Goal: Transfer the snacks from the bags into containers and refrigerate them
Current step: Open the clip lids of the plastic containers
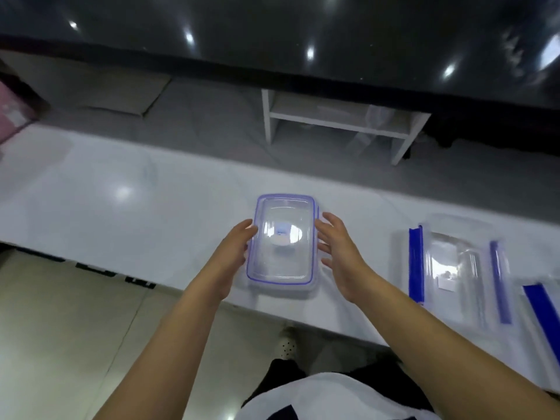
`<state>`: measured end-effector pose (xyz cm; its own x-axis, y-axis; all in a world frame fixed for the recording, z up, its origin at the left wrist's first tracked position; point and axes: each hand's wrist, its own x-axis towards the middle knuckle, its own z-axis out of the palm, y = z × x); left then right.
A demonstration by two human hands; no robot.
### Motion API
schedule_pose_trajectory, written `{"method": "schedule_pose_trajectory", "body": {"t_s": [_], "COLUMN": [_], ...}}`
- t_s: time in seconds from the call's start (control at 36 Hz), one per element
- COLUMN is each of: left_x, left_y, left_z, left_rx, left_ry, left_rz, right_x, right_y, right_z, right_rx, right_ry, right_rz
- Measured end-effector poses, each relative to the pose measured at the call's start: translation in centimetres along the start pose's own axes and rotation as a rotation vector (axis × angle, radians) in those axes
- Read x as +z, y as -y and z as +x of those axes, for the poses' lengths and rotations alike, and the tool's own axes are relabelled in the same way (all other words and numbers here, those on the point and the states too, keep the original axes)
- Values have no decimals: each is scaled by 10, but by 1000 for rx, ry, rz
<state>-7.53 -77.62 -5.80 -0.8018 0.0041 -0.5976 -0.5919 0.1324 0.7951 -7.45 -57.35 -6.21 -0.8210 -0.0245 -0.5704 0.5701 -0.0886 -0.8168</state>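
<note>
Along the near edge of the white counter (127, 189) a clear container (281, 241) with a blue-rimmed lid is sitting flat, lid on, and a person is standing over it with both arms stretched forward. Beyond the counter a white open shelf unit (339, 122) is standing on the grey floor. To the right of the container, well apart from it, two clear zip bags (460, 268) with blue strips are lying flat on the counter. The left hand (233, 253) is resting against the container's left side, fingers fairly straight along the lid rim. The right hand (339, 253) is hovering just beside the right side with fingers spread and relaxed; whether it is touching is unclear.
</note>
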Motion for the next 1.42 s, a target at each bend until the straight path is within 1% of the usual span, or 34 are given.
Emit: {"method": "schedule_pose_trajectory", "body": {"t_s": [0.06, 0.22, 0.42, 0.47, 0.56, 0.67, 0.72, 0.78, 0.83, 0.92, 1.0, 1.08, 1.14, 1.19, 1.25, 1.33, 1.42], "left_x": [0, -1, 3, 7, 15, 50, 79, 114, 151, 205, 250, 281, 299, 313, 326, 347, 366], "left_y": [5, 13, 11, 9, 4, -11, -17, -19, -17, -11, 0, 7, 8, 6, 7, 10, 16], "left_z": [5, 10, 13, 11, 7, -2, -7, -13, -19, -26, -32, -33, -32, -33, -35, -38, -41], "left_rx": [17, 7, 32, 78, 207, 375, 429, 507, 587, 660, 703, 671, 600, 526, 485, 453, 408], "left_ry": [53, 70, 63, 32, -27, -6, 55, 128, 215, 352, 405, 359, 291, 224, 170, 92, 12], "left_rz": [-3, 30, 74, 146, 345, 581, 655, 729, 807, 938, 1086, 1169, 1190, 1212, 1199, 1193, 1205], "right_x": [1, 1, -5, -10, -25, -66, -94, -126, -161, -217, -272, -324, -357, -385, -405, -425, -437], "right_y": [-4, -17, -17, -15, -12, -5, 0, 3, 4, -3, -19, -42, -59, -72, -82, -92, -93], "right_z": [3, 6, 3, -2, -15, -54, -79, -104, -127, -155, -174, -182, -183, -181, -177, -167, -154], "right_rx": [-5, -13, -38, -68, -154, -328, -390, -412, -394, -304, -200, -43, 74, 132, 124, 49, -25], "right_ry": [-24, -69, -47, -41, -53, -120, -191, -279, -375, -512, -587, -614, -608, -569, -513, -438, -457], "right_rz": [-8, -48, -114, -185, -347, -565, -669, -736, -802, -900, -936, -1103, -1239, -1291, -1274, -1231, -1249]}}
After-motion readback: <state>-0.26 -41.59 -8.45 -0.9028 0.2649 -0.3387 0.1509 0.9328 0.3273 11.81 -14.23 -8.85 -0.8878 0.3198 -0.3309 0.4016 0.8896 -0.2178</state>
